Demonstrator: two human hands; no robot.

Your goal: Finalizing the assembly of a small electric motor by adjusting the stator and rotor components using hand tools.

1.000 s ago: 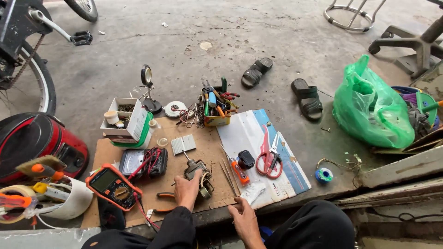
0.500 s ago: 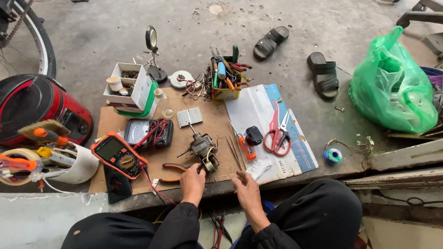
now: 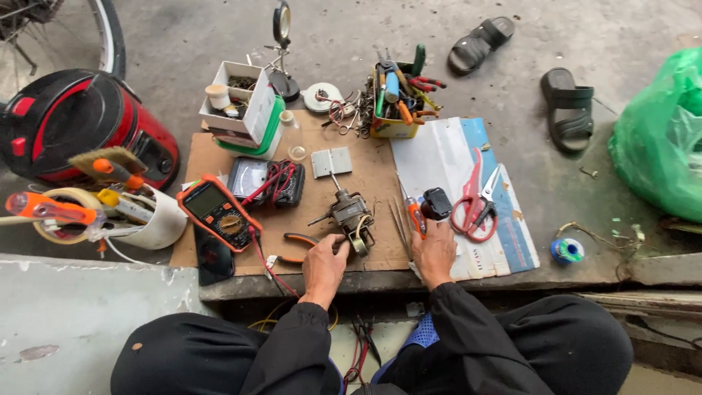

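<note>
My left hand (image 3: 325, 265) rests on the brown board (image 3: 365, 172), fingers loosely curled. Its fingertips touch the base of a small metal motor (image 3: 349, 214) and lie beside orange-handled pliers (image 3: 294, 240). My right hand (image 3: 433, 254) lies knuckles-up on a white sheet (image 3: 439, 157), fingertips against the handle end of an orange screwdriver (image 3: 415, 216), next to a small black box (image 3: 438, 202). I cannot see whether it grips the screwdriver. Red scissors (image 3: 474, 209) lie just right of that hand.
An orange multimeter (image 3: 217, 212) with red leads sits left of the motor. Behind are a yellow tool box (image 3: 395, 102), a white parts box (image 3: 241, 102) and a magnifier stand (image 3: 281, 44). A red appliance (image 3: 80, 124), sandals (image 3: 567, 110) and a green bag (image 3: 662, 139) surround the board.
My right hand has moved forward from the board's near edge up to the orange screwdriver. My left hand stays by the motor. The view has tilted down and come closer.
</note>
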